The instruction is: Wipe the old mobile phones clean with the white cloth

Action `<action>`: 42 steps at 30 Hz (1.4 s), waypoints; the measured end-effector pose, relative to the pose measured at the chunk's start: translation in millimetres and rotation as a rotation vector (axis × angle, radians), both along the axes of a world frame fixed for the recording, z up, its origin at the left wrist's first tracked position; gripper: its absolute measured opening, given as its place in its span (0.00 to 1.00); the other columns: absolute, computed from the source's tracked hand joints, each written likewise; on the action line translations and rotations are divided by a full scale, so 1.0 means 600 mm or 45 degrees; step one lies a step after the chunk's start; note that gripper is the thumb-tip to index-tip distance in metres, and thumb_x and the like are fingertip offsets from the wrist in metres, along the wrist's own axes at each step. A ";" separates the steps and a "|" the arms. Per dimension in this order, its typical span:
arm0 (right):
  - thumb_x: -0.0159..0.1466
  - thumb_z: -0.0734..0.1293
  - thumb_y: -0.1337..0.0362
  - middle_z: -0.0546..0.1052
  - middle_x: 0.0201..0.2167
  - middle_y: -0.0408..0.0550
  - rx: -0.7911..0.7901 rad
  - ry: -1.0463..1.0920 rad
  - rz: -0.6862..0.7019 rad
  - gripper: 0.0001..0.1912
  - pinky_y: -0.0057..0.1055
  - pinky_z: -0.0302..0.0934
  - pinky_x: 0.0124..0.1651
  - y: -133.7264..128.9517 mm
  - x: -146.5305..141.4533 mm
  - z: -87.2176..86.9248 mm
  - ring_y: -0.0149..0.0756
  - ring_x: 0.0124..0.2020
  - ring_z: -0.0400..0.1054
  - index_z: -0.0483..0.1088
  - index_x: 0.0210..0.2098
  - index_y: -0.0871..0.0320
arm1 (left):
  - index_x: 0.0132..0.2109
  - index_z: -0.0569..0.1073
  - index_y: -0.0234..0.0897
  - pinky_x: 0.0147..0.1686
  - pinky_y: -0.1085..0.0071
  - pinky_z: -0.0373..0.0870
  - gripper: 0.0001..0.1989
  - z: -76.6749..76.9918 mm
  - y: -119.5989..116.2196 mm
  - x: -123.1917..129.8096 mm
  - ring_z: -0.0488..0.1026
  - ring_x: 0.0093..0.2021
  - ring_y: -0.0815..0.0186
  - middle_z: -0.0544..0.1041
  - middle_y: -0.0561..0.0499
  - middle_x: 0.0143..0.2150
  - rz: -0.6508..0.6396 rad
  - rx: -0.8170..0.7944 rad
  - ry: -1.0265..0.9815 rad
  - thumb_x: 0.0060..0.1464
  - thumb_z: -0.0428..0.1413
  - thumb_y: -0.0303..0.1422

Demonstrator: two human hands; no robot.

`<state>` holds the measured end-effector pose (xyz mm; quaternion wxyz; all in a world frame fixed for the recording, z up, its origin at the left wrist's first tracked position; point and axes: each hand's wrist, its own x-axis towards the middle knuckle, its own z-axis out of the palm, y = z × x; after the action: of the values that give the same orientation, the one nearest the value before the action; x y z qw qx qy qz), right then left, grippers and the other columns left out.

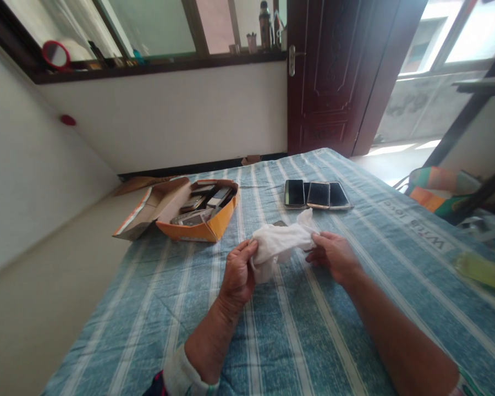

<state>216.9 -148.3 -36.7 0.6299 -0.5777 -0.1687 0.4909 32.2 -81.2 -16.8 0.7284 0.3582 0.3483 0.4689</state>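
Note:
A crumpled white cloth (281,240) is stretched between my two hands above the blue striped bedcover. My left hand (238,270) pinches its left end between thumb and fingers, and part of the cloth hangs down there. The right end is pinched by my right hand (334,254). Just behind the cloth shows the dark edge of a flat object (279,224), mostly hidden. Farther back, several phones (318,194) lie side by side on the cover, screens up. To the left stands an open orange box (225,220) holding several phones and devices.
The blue striped bedcover (181,330) spreads under everything. The box's lid flap (138,212) juts out to the left. A yellow-green item (484,272) and colourful fabric (441,187) are at the right. Behind are a white wall and a dark red door (334,71).

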 end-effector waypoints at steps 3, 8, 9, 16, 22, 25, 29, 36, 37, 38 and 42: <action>0.55 0.69 0.64 0.75 0.21 0.43 -0.079 -0.257 -0.044 0.09 0.22 0.56 0.15 0.001 0.003 -0.003 0.30 0.16 0.68 0.70 0.34 0.61 | 0.28 0.77 0.32 0.25 0.79 0.64 0.12 0.005 -0.001 -0.003 0.69 0.24 0.72 0.75 0.54 0.22 -0.024 0.006 -0.017 0.34 0.68 0.32; 0.57 0.68 0.54 0.77 0.30 0.47 0.187 -0.707 -0.261 0.22 0.28 0.64 0.23 -0.001 0.011 -0.010 0.33 0.24 0.70 0.71 0.46 0.61 | 0.27 0.77 0.31 0.24 0.79 0.62 0.09 0.009 -0.007 -0.005 0.68 0.23 0.73 0.75 0.53 0.22 -0.055 0.057 0.031 0.35 0.66 0.32; 0.57 0.68 0.52 0.77 0.34 0.49 0.224 -0.758 -0.247 0.24 0.29 0.65 0.24 -0.002 0.011 -0.010 0.34 0.26 0.70 0.71 0.47 0.61 | 0.26 0.77 0.31 0.23 0.79 0.61 0.09 0.009 -0.008 -0.005 0.67 0.22 0.74 0.75 0.54 0.21 -0.067 0.056 0.041 0.34 0.66 0.32; 0.57 0.68 0.45 0.76 0.34 0.48 0.352 -0.286 0.534 0.26 0.27 0.62 0.24 -0.015 -0.032 0.006 0.35 0.31 0.69 0.75 0.46 0.59 | 0.27 0.78 0.31 0.22 0.78 0.60 0.10 0.010 -0.014 -0.003 0.66 0.22 0.73 0.75 0.53 0.21 -0.145 0.044 0.040 0.33 0.65 0.32; 0.51 0.75 0.50 0.74 0.23 0.45 0.314 0.175 0.676 0.21 0.27 0.61 0.23 -0.013 -0.066 -0.011 0.31 0.22 0.66 0.73 0.32 0.62 | 0.30 0.79 0.32 0.22 0.77 0.63 0.11 0.006 -0.019 -0.004 0.68 0.22 0.71 0.77 0.52 0.23 -0.244 0.044 0.096 0.36 0.65 0.32; 0.48 0.77 0.57 0.74 0.21 0.44 0.307 0.237 0.518 0.17 0.25 0.58 0.22 -0.007 -0.066 -0.019 0.29 0.20 0.65 0.74 0.31 0.62 | 0.32 0.80 0.32 0.26 0.76 0.65 0.10 0.001 -0.021 -0.002 0.71 0.25 0.69 0.78 0.50 0.25 -0.280 0.097 0.120 0.38 0.65 0.32; 0.46 0.76 0.62 0.75 0.23 0.44 0.279 0.287 0.367 0.14 0.25 0.60 0.25 -0.004 -0.054 -0.017 0.29 0.22 0.66 0.75 0.30 0.62 | 0.37 0.80 0.32 0.33 0.74 0.68 0.12 -0.011 -0.015 0.003 0.74 0.32 0.65 0.80 0.48 0.30 -0.219 0.168 0.228 0.42 0.65 0.32; 0.43 0.72 0.65 0.74 0.21 0.44 0.214 0.226 0.290 0.10 0.28 0.61 0.26 -0.006 -0.043 -0.003 0.32 0.22 0.65 0.74 0.26 0.63 | 0.47 0.78 0.38 0.36 0.76 0.69 0.26 0.002 -0.002 -0.004 0.74 0.46 0.61 0.79 0.45 0.48 0.172 0.524 0.547 0.36 0.67 0.24; 0.43 0.71 0.65 0.74 0.20 0.44 0.200 0.194 0.284 0.09 0.28 0.60 0.25 -0.006 -0.043 -0.002 0.31 0.21 0.65 0.74 0.25 0.62 | 0.49 0.78 0.39 0.34 0.77 0.68 0.28 0.009 -0.003 -0.007 0.74 0.44 0.62 0.78 0.45 0.50 0.184 0.565 0.556 0.36 0.67 0.23; 0.44 0.71 0.65 0.74 0.20 0.43 0.191 0.159 0.289 0.08 0.27 0.59 0.25 -0.007 -0.044 -0.002 0.30 0.21 0.64 0.74 0.25 0.62 | 0.50 0.77 0.39 0.33 0.77 0.68 0.29 0.017 -0.005 -0.010 0.74 0.42 0.64 0.77 0.45 0.52 0.157 0.591 0.547 0.36 0.67 0.23; 0.46 0.68 0.68 0.74 0.20 0.43 0.215 0.068 0.484 0.07 0.25 0.54 0.24 -0.012 -0.049 -0.001 0.29 0.21 0.63 0.75 0.25 0.62 | 0.55 0.74 0.40 0.34 0.75 0.71 0.35 0.041 -0.013 -0.015 0.76 0.39 0.63 0.76 0.43 0.55 -0.102 0.545 0.502 0.35 0.68 0.25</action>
<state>187.8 -155.6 -37.1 0.5763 -0.4674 -0.2987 0.6002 23.3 -89.1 7.5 0.5724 0.6014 0.3618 0.4240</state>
